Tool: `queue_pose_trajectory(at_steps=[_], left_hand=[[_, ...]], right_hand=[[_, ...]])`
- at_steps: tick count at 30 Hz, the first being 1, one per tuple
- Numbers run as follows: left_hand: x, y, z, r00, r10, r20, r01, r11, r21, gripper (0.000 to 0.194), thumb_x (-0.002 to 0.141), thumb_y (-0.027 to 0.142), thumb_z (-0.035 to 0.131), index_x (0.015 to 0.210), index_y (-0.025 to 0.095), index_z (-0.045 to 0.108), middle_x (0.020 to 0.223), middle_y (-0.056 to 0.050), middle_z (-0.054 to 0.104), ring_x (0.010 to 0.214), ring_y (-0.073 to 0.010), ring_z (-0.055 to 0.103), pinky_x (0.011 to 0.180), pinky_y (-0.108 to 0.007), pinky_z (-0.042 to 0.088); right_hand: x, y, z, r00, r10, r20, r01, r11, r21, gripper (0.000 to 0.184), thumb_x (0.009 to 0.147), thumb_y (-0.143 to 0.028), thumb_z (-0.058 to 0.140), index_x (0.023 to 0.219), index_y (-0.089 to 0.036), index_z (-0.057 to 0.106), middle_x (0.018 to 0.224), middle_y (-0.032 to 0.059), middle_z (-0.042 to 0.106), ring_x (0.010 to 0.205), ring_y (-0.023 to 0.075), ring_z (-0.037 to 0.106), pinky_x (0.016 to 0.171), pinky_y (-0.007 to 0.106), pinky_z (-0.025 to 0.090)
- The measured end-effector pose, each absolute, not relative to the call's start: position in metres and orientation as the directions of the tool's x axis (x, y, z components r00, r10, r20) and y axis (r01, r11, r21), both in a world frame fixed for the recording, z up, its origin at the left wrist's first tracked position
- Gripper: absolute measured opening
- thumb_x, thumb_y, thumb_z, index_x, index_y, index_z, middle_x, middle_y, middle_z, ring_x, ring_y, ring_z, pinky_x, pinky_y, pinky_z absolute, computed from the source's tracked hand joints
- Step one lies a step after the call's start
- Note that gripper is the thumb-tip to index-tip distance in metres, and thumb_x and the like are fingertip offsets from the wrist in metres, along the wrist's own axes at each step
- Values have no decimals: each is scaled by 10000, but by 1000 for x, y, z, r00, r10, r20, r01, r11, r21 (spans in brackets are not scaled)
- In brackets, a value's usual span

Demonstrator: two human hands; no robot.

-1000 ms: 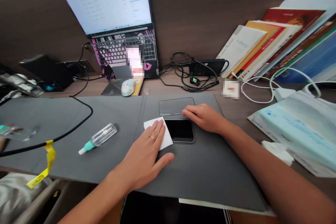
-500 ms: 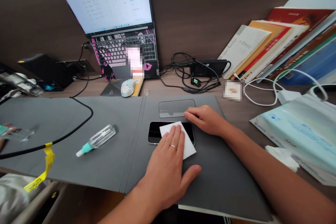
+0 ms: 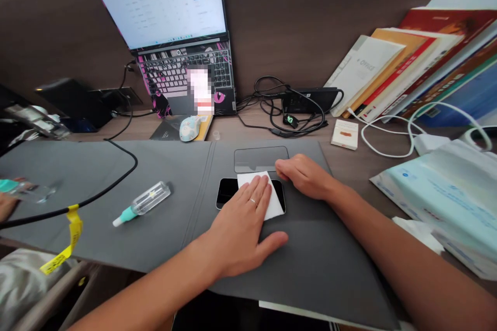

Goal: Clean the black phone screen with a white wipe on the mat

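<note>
- Left hand (image 3: pixel 243 227) pressed flat, fingers together, on wipe (image 3: pixel 275 204) over phone (image 3: pixel 225 190) on mat (image 3: pixel 318 248); sideways push risked sliding phone.
- Right hand (image 3: pixel 305 176) curled by clear sheet (image 3: pixel 258 158), couldn't tell if pinching; nudge risked smudges.

Open laptop (image 3: pixel 166 5) at the back, mouse (image 3: pixel 190 129) in front of it, adapter (image 3: pixel 312 99) to the laptop's right, leaning books (image 3: pixel 419 59) at the right, small box (image 3: pixel 345 134) near them, yellow tag (image 3: pixel 73 227) on a black cable (image 3: pixel 42 221).
</note>
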State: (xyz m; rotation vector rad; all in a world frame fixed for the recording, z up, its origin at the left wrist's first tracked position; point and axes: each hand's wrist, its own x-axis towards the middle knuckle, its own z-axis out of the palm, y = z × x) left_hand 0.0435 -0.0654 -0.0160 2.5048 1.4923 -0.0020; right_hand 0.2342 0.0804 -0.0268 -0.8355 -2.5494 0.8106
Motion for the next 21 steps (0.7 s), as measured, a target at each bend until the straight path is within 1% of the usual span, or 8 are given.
queue_pose_trajectory(at_steps=[3,6,9,11,13,16,19,21], left_hand=[[32,-75,-18,553,824,-121,828,-528,189,881,1048,645,347,1654,44,130,1724,-163,36,1608,-313,48,1313,-498,231],[22,-77,-20,583,806,-101,808,-563,172,862,1052,627,368,1658,60,134,1726,-160,32,1610,-313,52,1308,-497,254],[20,-64,-21,632,769,-98,772,-613,166,842,1057,627,349,1653,62,164,1726,-158,74,1613,-301,73,1305,-484,269],[20,-54,-21,670,738,-81,741,-657,141,805,1067,597,343,1648,60,191,1724,-154,119,1613,-290,106,1306,-472,271],[20,-50,-23,696,717,-38,718,-692,81,770,1069,557,368,1638,58,227,1717,-155,168,1607,-288,158,1298,-458,292],[18,-55,-29,687,721,86,726,-684,-65,773,1047,543,414,1611,31,291,1669,-198,308,1563,-324,306,1226,-442,409],[15,-62,-35,647,727,230,762,-611,-214,861,1025,546,414,1596,-77,245,1513,-299,506,1420,-388,526,1065,-453,542],[14,-65,-39,647,710,278,762,-587,-274,922,1012,554,428,1584,-135,210,1413,-327,588,1312,-403,626,959,-436,592]], right_hand=[[234,81,-27,-773,621,133,424,661,-619,494,1038,-449,206,624,-232,365,551,-37,371,547,132,337,614,338,223],[235,82,-27,-776,616,138,415,663,-623,475,1038,-437,222,632,-232,356,552,-39,369,549,129,325,615,341,218],[235,83,-27,-778,613,137,414,664,-623,480,1042,-444,231,637,-227,369,559,-36,395,555,128,324,616,344,211],[236,83,-28,-780,611,134,412,663,-625,492,1045,-459,228,637,-225,372,566,-31,409,559,128,324,617,345,211],[236,83,-28,-780,612,129,411,657,-632,504,1048,-476,222,635,-225,366,564,-31,398,556,127,315,615,347,210],[237,83,-26,-782,614,113,417,648,-638,500,1050,-479,228,637,-227,351,557,-36,368,548,127,294,609,351,204],[236,82,-24,-789,607,99,413,643,-645,473,1053,-444,231,637,-230,306,553,-39,336,537,126,268,599,358,192],[235,82,-23,-792,603,96,411,643,-646,460,1056,-423,234,641,-231,284,548,-40,322,530,126,255,594,364,183]])
